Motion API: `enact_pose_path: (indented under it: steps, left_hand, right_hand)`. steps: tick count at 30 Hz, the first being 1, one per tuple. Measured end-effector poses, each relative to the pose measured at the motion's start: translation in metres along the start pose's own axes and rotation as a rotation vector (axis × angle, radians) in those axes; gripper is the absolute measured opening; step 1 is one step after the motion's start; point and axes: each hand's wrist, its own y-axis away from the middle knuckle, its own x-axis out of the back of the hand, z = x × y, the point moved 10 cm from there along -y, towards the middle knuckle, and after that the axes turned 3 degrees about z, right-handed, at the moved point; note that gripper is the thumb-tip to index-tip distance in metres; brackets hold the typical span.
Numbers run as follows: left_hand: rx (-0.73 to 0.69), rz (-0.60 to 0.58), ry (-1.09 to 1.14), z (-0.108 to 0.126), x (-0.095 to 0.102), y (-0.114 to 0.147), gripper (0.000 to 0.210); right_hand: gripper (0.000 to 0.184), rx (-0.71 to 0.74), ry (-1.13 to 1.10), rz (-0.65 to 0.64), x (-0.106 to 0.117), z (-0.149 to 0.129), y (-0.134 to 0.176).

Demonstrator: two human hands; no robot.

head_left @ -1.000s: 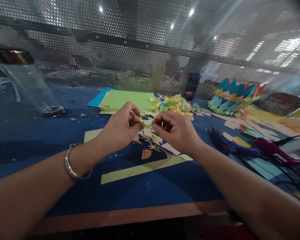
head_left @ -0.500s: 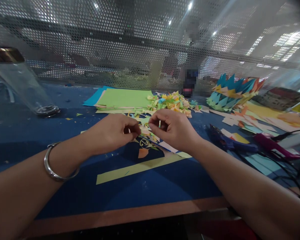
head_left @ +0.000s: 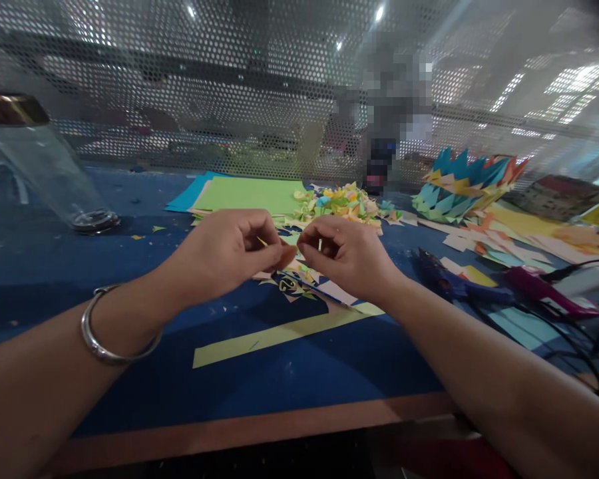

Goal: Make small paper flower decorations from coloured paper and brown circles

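My left hand (head_left: 229,253), with a silver bangle at the wrist, pinches a small orange paper piece (head_left: 286,257) at its fingertips. A yellow paper point (head_left: 262,242) also shows between its fingers. Close beside it, my right hand (head_left: 352,256) has thumb and forefinger brought together; whatever they hold is too small to make out. Under both hands lie small paper scraps (head_left: 290,283) and a thin blue-edged strip (head_left: 332,297). Nearer me, a long yellow-green paper strip (head_left: 259,338) rests slantwise on the blue tabletop (head_left: 180,392).
Green paper sheets (head_left: 254,193) and a heap of small folded paper pieces (head_left: 349,203) lie behind my hands. A glass bottle (head_left: 54,166) stands left. At right are a blue glue gun (head_left: 459,283), a magenta device (head_left: 549,293), cables and a spiky paper piece (head_left: 464,186). Perforated metal (head_left: 204,100) rises behind.
The orange paper piece that lay on the table is now in my left hand's fingertips. That hand has risen slightly and moved closer to my right hand, which has barely moved.
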Motion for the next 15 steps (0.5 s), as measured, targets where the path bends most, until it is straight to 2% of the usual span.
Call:
enact_pose_path:
  steps: [3,6,10,15]
  left_hand:
    - [-0.023,0.000,0.030,-0.002,0.001,-0.005,0.022]
    - [-0.003,0.048,0.084,-0.010,0.003,-0.007,0.024]
    - [0.042,0.069,0.149,-0.017,-0.001,-0.007,0.022]
    - [0.036,0.074,0.195,-0.013,-0.003,-0.004,0.018]
  right_hand:
    - [0.007,-0.042,-0.048,0.036,0.004,0.002,0.001]
    - [0.011,-0.070,-0.082,0.053,0.006,0.003,0.001]
    - [0.018,-0.069,-0.125,0.036,0.003,0.003,0.001]
    - [0.022,-0.077,-0.139,0.010,-0.002,0.005,0.001]
